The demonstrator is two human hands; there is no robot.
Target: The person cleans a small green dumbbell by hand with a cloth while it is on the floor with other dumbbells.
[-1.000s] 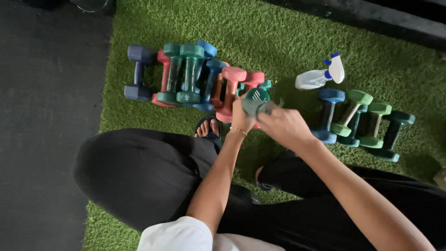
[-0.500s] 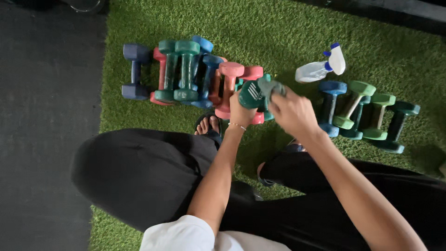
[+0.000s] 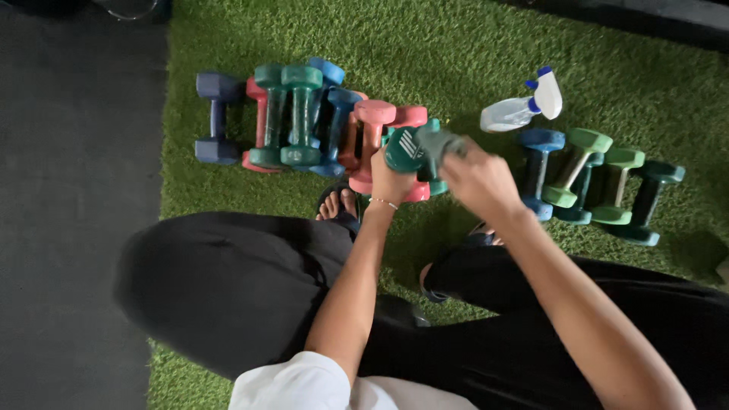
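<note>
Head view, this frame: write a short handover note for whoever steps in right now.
Left hand: grip closed on a dark green dumbbell, held above the grass.
Right hand: presses a grey cloth against that dumbbell.
Left pile: blue, pink and teal dumbbells lie packed together on the green turf.
Right row: blue and green dumbbells, with a spray bottle lying behind them.
Done or left: cannot tell which dumbbells have been wiped.
</note>
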